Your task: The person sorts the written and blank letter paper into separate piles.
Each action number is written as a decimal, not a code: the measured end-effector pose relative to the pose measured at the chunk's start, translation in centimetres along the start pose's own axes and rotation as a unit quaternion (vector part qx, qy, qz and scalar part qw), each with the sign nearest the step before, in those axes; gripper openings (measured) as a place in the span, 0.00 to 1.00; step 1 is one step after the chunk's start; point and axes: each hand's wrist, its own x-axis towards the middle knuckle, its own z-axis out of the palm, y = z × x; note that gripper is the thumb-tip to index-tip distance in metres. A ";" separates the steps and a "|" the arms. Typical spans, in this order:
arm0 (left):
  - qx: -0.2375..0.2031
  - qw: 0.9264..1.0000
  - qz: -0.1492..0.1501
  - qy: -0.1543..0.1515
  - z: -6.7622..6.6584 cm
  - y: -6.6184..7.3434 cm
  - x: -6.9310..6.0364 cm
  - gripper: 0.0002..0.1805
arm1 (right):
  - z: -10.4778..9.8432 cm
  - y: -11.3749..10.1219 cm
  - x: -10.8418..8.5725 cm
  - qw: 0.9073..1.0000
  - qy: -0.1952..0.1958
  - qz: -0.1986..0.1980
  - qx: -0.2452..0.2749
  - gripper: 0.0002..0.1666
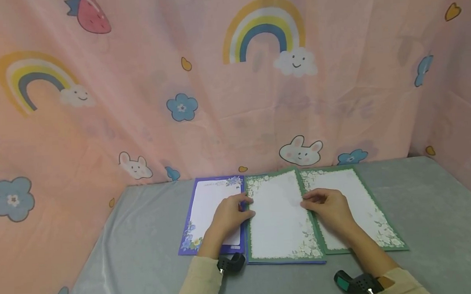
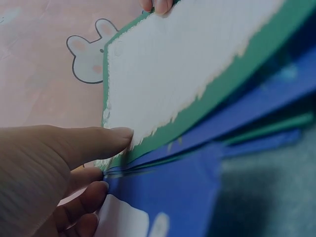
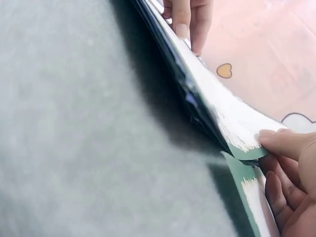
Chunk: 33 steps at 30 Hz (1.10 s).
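A stack of bordered paper sheets (image 1: 276, 219) lies between my hands, its top sheet white with a green floral edge. The left wrist view shows blue and green edges layered beneath that sheet. My left hand (image 1: 231, 214) pinches the stack's left side, thumb on top and fingers underneath. Opposite it, my right hand (image 1: 330, 208) pinches the right side the same way. A blue-bordered sheet (image 1: 226, 217) lies under my left hand, partly hidden by it. Beneath my right hand is another green-bordered sheet (image 1: 365, 216), partly covered by the hand and wrist.
A grey cloth-covered table (image 1: 419, 200) carries the papers. Behind it hangs a pink curtain (image 1: 227, 134) printed with rainbows, rabbits and flowers. Each wrist wears a black band, the left band (image 1: 231, 263) and the right band (image 1: 357, 283).
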 end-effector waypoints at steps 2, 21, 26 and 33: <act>0.001 1.000 0.000 0.000 0.0 0.0 0.0 0.17 | 0.0 -0.1 0.0 1.000 -0.001 0.002 0.004 0.09; 0.022 1.000 0.001 0.007 0.4 -0.2 0.4 0.18 | 0.0 0.2 -0.3 0.997 0.061 0.027 0.039 0.10; 0.019 1.000 -0.001 0.006 0.4 -0.1 0.3 0.18 | 0.0 0.4 0.0 0.999 0.005 0.014 0.052 0.12; 0.001 1.000 -0.006 0.004 0.3 0.0 0.1 0.17 | 0.1 0.5 0.2 0.998 -0.030 -0.008 0.056 0.12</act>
